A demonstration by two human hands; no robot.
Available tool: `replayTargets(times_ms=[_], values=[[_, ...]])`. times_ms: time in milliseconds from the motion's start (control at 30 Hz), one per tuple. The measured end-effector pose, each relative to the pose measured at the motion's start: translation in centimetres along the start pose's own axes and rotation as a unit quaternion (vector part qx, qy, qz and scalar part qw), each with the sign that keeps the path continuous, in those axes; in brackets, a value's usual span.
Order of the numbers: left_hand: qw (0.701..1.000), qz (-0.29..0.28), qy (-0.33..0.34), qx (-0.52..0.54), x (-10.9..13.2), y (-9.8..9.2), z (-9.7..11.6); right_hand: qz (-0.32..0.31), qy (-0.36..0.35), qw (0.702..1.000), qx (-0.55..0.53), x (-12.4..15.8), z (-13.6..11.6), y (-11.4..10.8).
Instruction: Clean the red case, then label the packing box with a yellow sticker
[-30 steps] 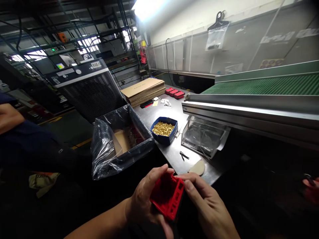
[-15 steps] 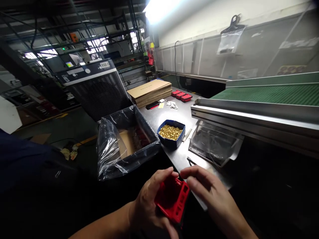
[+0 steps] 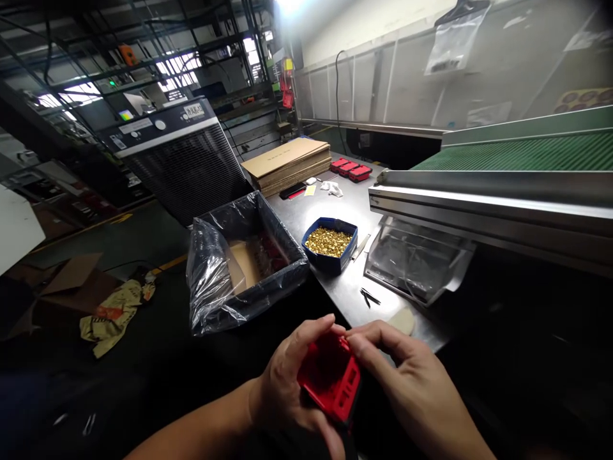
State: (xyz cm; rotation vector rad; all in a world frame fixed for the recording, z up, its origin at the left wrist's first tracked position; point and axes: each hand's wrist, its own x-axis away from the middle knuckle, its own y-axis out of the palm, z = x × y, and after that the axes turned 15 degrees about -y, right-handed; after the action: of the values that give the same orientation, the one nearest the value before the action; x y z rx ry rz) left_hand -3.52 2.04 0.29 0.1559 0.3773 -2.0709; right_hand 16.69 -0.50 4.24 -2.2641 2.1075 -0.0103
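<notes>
My left hand [image 3: 287, 377] is wrapped around a hollow red plastic housing [image 3: 335, 390], its open side turned up toward me. Slots and square holes run along the housing's right wall. At its far right corner my right hand [image 3: 397, 364] pinches thumb and forefinger together; whatever lies between the fingertips is too small to make out. Beyond the hands, a blue bin [image 3: 330, 263] full of small brass-coloured pieces [image 3: 330, 241] stands on the metal table.
A black crate [image 3: 282, 281] lined with clear plastic stands left of the table [image 3: 335, 297]. Tweezers [image 3: 370, 297] lie before a clear tray [image 3: 407, 259]. A conveyor [image 3: 502, 188] juts in from the right. Cardboard sheets [image 3: 287, 163] and several red housings [image 3: 352, 169] sit farther back.
My right thumb and forefinger have closed together and come against the housing's corner. My left hand keeps its hold. The camera view has shifted slightly, and the dark blue shape at left has mostly gone.
</notes>
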Motion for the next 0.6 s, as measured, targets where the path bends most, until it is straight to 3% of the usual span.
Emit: replayTargets(times_ms=[67,133,267,367,467,600], values=[[1.0,0.0,0.009,-0.018,0.0,0.0,0.1,0.022,0.018,0.999,0.014,-1.0,1.2,-0.5],[0.999,0.009,0.014,-0.041,-0.1,-0.1,0.1,0.046,0.009,0.994,0.094,-2.6,3.3,-1.2],[0.998,0.006,0.009,-0.055,-0.4,-0.2,0.3,0.109,-0.011,0.951,0.289,-6.9,8.1,-2.7],[0.998,0.013,0.012,-0.054,-0.3,-0.3,0.8,0.147,-0.009,0.927,0.344,-9.3,10.3,-3.0],[0.998,0.026,0.011,-0.06,0.1,-0.4,1.0,0.15,-0.015,0.936,0.319,-10.0,10.4,-2.4],[0.996,0.081,-0.021,-0.021,0.3,-0.7,0.7,0.052,-0.06,0.985,0.151,-7.4,7.3,-0.7]])
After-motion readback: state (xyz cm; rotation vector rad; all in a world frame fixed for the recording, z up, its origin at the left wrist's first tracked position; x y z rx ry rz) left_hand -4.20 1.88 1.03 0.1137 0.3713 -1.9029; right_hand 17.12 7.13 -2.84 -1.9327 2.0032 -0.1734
